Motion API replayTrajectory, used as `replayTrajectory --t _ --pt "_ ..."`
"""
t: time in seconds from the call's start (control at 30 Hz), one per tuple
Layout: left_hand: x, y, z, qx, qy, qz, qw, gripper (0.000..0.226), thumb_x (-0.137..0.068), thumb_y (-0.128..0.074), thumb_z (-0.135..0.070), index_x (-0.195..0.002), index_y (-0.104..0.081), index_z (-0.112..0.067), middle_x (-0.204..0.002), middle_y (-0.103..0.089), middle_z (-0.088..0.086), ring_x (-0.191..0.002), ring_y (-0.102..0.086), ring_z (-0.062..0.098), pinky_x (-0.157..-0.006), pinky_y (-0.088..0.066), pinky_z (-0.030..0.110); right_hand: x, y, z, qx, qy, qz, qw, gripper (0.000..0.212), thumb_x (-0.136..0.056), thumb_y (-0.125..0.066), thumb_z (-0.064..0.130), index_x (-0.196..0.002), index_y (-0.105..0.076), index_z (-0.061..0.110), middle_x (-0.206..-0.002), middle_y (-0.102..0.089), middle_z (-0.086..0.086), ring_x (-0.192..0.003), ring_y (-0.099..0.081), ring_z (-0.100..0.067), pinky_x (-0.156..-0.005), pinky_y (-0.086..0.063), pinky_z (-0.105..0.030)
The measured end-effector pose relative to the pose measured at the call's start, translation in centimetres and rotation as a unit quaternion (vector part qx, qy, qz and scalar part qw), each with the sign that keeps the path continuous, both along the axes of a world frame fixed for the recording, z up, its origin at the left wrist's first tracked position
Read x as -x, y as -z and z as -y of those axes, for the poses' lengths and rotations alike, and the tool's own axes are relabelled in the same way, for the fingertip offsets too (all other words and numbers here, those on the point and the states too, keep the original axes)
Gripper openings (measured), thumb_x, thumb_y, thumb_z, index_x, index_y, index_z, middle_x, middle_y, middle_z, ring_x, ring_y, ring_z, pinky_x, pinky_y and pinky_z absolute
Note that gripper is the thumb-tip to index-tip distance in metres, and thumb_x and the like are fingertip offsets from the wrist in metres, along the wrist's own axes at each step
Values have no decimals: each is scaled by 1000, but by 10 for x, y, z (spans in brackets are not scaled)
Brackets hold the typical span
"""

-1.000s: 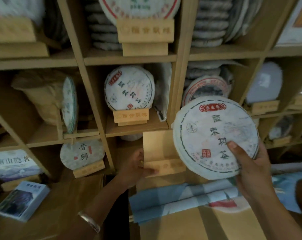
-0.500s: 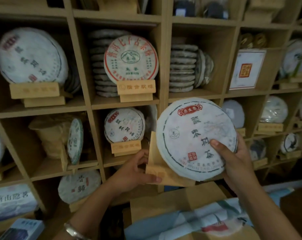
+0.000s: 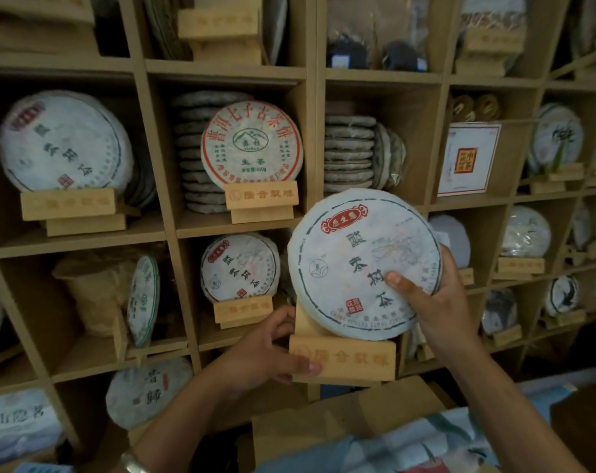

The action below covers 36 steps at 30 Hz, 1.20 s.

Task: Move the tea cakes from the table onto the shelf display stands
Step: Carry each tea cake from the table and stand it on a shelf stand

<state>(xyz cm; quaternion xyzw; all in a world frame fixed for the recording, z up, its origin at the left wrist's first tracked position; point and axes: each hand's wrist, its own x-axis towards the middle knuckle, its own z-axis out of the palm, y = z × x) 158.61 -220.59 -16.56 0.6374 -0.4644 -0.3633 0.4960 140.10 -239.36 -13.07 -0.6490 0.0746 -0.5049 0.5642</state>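
Note:
A round, white-wrapped tea cake [image 3: 354, 261] with a red label and dark characters stands upright in a wooden display stand [image 3: 344, 361]. My right hand [image 3: 436, 308] grips the cake's right lower edge, thumb across its face. My left hand [image 3: 265, 353] holds the stand at its left end, thumb on the front board. Cake and stand are held in the air in front of the wooden shelf unit [image 3: 313, 138].
The shelf cubbies hold other tea cakes on stands: one at left [image 3: 64, 145], a red-rimmed one [image 3: 252, 141], a small one [image 3: 238, 268] beside my left hand. Stacks of cakes [image 3: 349, 151] and a white box [image 3: 468, 158] fill other cubbies. A cardboard box [image 3: 351, 425] lies below.
Both hands have lifted the stand and the tea cake from the low box up toward the shelf. The cake now sits in the stand, and my view has tilted upward.

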Motion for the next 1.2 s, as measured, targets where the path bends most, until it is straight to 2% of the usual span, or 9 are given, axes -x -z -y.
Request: replayTrajectory --t 0.37,0.5,0.57,0.7,0.83,0.9,1.0,1.1,1.2 --pt "1 -12 3 24 -28 -28 999 75 -59 -89 -23 -120 -50 -44 -105 -71 -19 -97 -70 5 -71 -61 30 -11 0 4 9 -39 -39 998 56 -71 -87 30 -112 -58 55 -117 -70 13 -105 -69 -8 -71 -61 -26" --pt "3 -8 3 10 -38 -26 999 76 -54 -91 -31 -119 -52 -37 -107 -70 -14 -95 -71 5 -70 -60 30 -14 -1 3 41 49 -108 992 67 -61 -85 47 -120 -57 34 -131 -44 -2 -123 -53 -20 -93 -57 -40" --pt "4 -5 1 5 -35 -33 999 79 -52 -91 -34 -120 -51 -37 -102 -72 -18 -96 -71 5 -70 -60 31 -13 1 4 21 23 -101 994 69 -60 -82 47 -122 -59 27 -129 -55 -4 -117 -61 -21 -87 -60 -40" --pt "6 2 0 -3 -42 -45 998 80 -52 -92 -33 -121 -52 -36 -104 -73 -18 -96 -72 8 -70 -61 33 -10 1 -1 0 -31 -96 995 50 -64 -81 52 -110 -67 38 -109 -75 5 -93 -75 -14 -63 -62 -29" --pt "9 6 -1 -3 -51 -56 997 79 -52 -92 -33 -120 -53 -34 -106 -74 -15 -98 -72 10 -71 -61 33 -8 1 -1 34 36 -124 991 52 -67 -73 67 -111 -65 41 -117 -70 2 -102 -70 -15 -75 -62 -35" --pt "10 5 -2 6 -57 -60 997 78 -51 -92 -34 -119 -54 -34 -106 -73 -15 -98 -71 10 -70 -60 31 -1 4 0 40 101 -120 987 58 -68 -68 71 -115 -61 37 -120 -64 8 -104 -65 -4 -74 -60 -26" --pt "9 1 -2 20 -60 -59 996 77 -50 -92 -36 -117 -53 -36 -103 -72 -19 -97 -70 5 -68 -60 29 7 12 -5 10 67 -81 994 38 -75 -71 49 -110 -61 39 -106 -71 16 -96 -67 4 -64 -56 -13" --pt "9 -1 -4 20 -60 -52 997 77 -50 -91 -36 -116 -52 -36 -101 -72 -22 -95 -70 3 -68 -60 27 5 20 -9 -28 -10 -94 995 33 -86 -71 22 -113 -63 37 -108 -72 17 -97 -70 -2 -67 -59 -19" --pt "10 1 -5 14 -65 -54 996 77 -51 -92 -36 -118 -53 -35 -101 -72 -20 -95 -71 4 -68 -60 29 6 17 -9 -38 -35 -125 991 26 -92 -65 16 -110 -67 34 -109 -75 5 -99 -72 -16 -76 -63 -35"
